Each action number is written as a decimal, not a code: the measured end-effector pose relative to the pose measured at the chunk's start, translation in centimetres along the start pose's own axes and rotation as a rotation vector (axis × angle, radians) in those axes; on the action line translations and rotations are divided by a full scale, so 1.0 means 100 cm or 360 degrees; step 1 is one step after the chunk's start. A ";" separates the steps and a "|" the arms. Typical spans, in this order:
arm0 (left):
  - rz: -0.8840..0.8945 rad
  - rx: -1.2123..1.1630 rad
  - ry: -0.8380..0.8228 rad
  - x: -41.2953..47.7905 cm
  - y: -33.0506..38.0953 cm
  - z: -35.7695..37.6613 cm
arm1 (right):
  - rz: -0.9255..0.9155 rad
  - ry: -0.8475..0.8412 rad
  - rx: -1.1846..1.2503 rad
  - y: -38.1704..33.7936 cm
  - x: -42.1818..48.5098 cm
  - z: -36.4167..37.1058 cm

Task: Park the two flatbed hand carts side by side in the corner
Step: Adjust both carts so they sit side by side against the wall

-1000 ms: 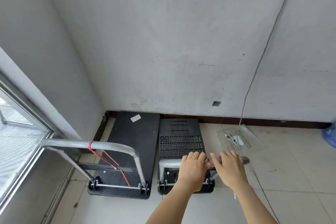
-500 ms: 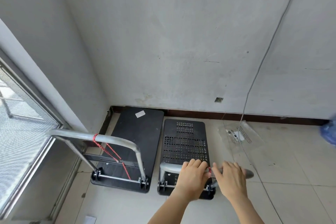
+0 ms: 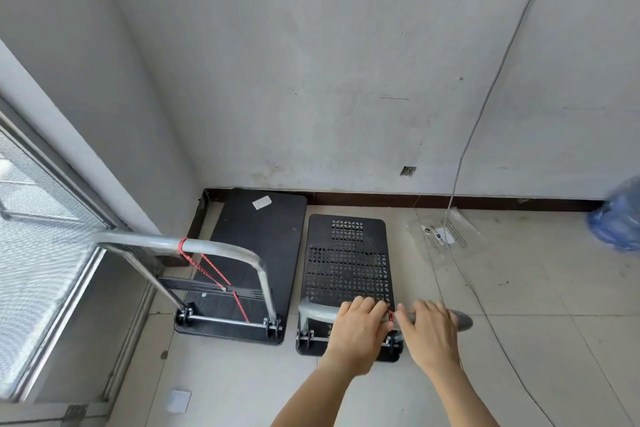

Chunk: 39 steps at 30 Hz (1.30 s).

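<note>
Two black flatbed hand carts stand side by side in the corner. The larger cart (image 3: 258,243) is on the left, its far end against the back wall, with a silver handle (image 3: 194,244) wrapped in red cord. The smaller cart (image 3: 348,260) has a perforated deck and sits to its right, a short gap from the wall. My left hand (image 3: 358,329) and my right hand (image 3: 427,329) both grip the small cart's silver handle (image 3: 313,310), close together, with a bit of red cord between them.
A window (image 3: 31,236) with a metal frame runs along the left side. A clear plastic bag (image 3: 446,232) lies on the tiled floor right of the small cart, under a thin hanging cable (image 3: 485,107). A blue object (image 3: 618,215) sits at the right edge. A white paper scrap (image 3: 178,400) lies near me.
The small cart has slid back from the wall toward me, and both hands stayed on its handle. My view has pulled back and shifted left.
</note>
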<state>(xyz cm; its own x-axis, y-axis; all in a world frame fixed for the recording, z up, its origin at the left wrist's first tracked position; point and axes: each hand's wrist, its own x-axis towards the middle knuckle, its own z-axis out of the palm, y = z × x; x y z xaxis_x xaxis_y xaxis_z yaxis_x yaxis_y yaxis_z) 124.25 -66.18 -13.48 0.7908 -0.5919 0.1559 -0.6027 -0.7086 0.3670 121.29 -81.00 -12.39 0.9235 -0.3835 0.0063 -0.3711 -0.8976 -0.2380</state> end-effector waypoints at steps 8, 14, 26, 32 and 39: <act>-0.0026 0.0023 0.0001 -0.001 -0.001 -0.003 | -0.0034 0.0047 0.0075 -0.004 -0.002 -0.002; -0.0051 0.0008 0.0037 0.013 0.001 0.000 | -0.0057 0.0079 0.0114 0.002 0.013 -0.002; -0.0030 -0.0010 0.0051 0.038 -0.024 -0.021 | -0.0036 -0.0052 0.0057 0.023 0.042 -0.003; -0.0427 0.0973 -0.0449 0.022 -0.180 -0.116 | -0.0147 0.0059 0.0023 0.031 0.043 0.000; -0.0249 0.0930 -0.0508 0.004 -0.238 -0.116 | -0.0186 0.0169 0.0041 0.023 0.050 0.000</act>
<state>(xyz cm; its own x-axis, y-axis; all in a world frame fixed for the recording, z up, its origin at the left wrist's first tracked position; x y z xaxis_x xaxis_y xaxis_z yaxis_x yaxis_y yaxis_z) 140.12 -45.07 -11.46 0.8571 -0.4864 -0.1697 -0.5135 -0.8330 -0.2061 125.01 -85.00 -12.96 0.9444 -0.2988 0.1375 -0.2578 -0.9320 -0.2547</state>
